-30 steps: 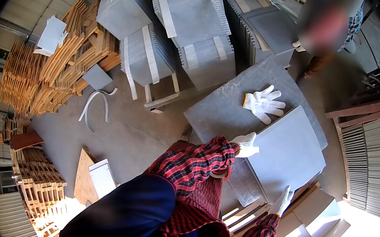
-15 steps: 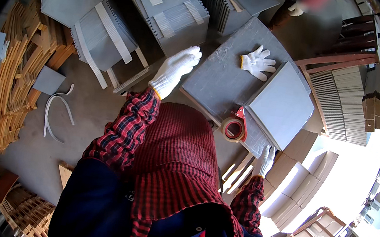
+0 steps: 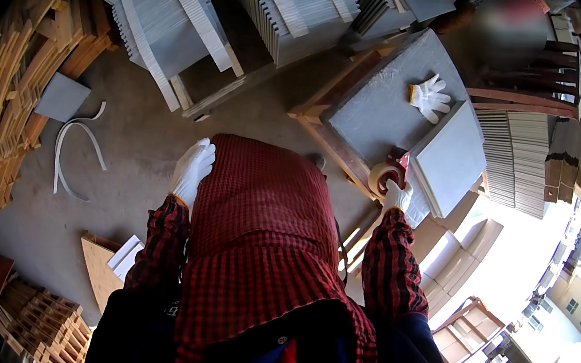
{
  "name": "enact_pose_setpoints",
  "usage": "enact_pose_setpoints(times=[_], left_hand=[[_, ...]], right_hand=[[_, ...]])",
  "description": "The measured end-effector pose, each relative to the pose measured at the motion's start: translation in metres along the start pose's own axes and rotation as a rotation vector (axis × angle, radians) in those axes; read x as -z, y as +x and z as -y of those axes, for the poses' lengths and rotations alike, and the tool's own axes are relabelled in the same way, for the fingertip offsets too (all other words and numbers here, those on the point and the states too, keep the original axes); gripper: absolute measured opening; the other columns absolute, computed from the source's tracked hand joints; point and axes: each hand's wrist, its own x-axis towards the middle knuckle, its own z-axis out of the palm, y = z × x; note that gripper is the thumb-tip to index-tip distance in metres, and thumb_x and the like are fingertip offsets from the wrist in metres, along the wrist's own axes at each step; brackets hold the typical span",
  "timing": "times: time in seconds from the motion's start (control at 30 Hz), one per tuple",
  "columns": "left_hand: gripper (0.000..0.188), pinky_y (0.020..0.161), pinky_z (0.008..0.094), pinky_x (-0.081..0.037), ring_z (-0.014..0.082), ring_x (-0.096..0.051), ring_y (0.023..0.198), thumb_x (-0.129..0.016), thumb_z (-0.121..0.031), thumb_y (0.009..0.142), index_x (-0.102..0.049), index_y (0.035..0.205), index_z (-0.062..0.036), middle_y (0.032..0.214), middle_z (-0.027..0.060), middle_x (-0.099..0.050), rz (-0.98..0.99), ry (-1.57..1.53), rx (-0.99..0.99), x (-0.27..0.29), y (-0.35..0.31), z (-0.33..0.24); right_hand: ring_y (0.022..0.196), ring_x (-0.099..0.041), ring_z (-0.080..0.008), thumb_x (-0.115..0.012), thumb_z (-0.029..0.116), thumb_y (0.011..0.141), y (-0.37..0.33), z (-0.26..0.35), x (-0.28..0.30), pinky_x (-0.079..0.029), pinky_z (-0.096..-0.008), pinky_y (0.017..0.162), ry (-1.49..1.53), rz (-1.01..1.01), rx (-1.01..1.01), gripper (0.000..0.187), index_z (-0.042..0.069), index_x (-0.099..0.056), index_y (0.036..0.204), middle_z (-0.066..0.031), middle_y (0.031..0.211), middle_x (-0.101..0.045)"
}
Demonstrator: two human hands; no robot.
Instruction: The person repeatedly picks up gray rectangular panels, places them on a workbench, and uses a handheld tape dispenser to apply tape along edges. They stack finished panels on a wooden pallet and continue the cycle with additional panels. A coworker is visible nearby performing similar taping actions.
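Both my hands wear white knit gloves. My right hand (image 3: 396,195) is closed at the lower end of a red hand-held tape dispenser (image 3: 399,161) by the near edge of the grey-topped table (image 3: 373,111). A roll of tan tape (image 3: 379,179) sits in the dispenser. Just right of it lies a stack of flat pale grey panels (image 3: 453,155). My left hand (image 3: 192,171) is beside my red checked apron (image 3: 266,200), empty as far as I see, with its fingers fairly straight and together. A loose white glove (image 3: 430,99) rests on the tabletop beyond the panels.
Strapped stacks of grey panels (image 3: 172,23) stand on pallets at the far left. Wooden frames (image 3: 15,72) are piled along the left side. A curled white strip (image 3: 63,151) lies on the floor. Cartons (image 3: 452,265) stand at the right, and another person (image 3: 509,27) is beyond the table.
My left hand has come back from the table side to beside the apron. My right hand has moved from the panels' near corner to the tape dispenser. The view has shifted.
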Motion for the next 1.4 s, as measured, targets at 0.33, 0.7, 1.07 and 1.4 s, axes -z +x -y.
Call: enact_pose_setpoints(times=[0.33,0.7,1.07,1.4], left_hand=[[0.052,0.110,0.0376,-0.039,0.0215,-0.056,0.126,-0.057,-0.039,0.102,-0.055,0.143,-0.0077,0.138,0.0106,-0.060,0.062,0.166,-0.071,-0.015,0.005,-0.041],[0.058,0.118,0.0387,-0.034,0.0298,-0.044,0.141,-0.049,-0.031,0.107,-0.035,0.152,0.0023,0.152,0.0225,-0.044,0.978,0.234,0.228,-0.244,-0.044,-0.023],[0.071,0.114,0.0466,-0.033,0.0326,-0.040,0.137,-0.065,-0.045,0.095,-0.035,0.144,-0.0036,0.143,0.0197,-0.041,0.611,-0.118,0.746,-0.501,-0.010,0.180],[0.079,0.113,0.0476,-0.033,0.0362,-0.042,0.135,-0.071,-0.050,0.089,-0.042,0.140,0.0019,0.140,0.0219,-0.045,0.261,0.074,0.500,-0.557,-0.013,0.174]], right_hand=[[0.102,-0.067,-0.0333,-0.069,0.038,0.082,0.018,0.050,-0.021,-0.051,-0.0405,0.086,-0.295,0.377,0.143,0.059,0.003,-0.060,0.129,-0.0190,0.114,-0.069],[0.128,-0.057,-0.0375,-0.063,0.048,0.090,0.188,0.056,0.135,-0.043,-0.0425,0.107,-0.557,0.195,0.418,0.070,0.002,-0.054,0.141,-0.0248,0.139,-0.058],[0.129,-0.054,-0.0379,-0.055,0.057,0.095,0.396,0.088,0.158,-0.044,-0.0448,0.106,-0.704,-0.039,0.827,0.070,0.006,-0.051,0.143,-0.0198,0.142,-0.055],[0.111,-0.063,-0.0409,-0.047,0.054,0.100,0.447,0.100,0.130,-0.050,-0.0476,0.093,-0.618,0.272,0.758,0.053,0.014,-0.067,0.128,-0.0206,0.120,-0.068]])
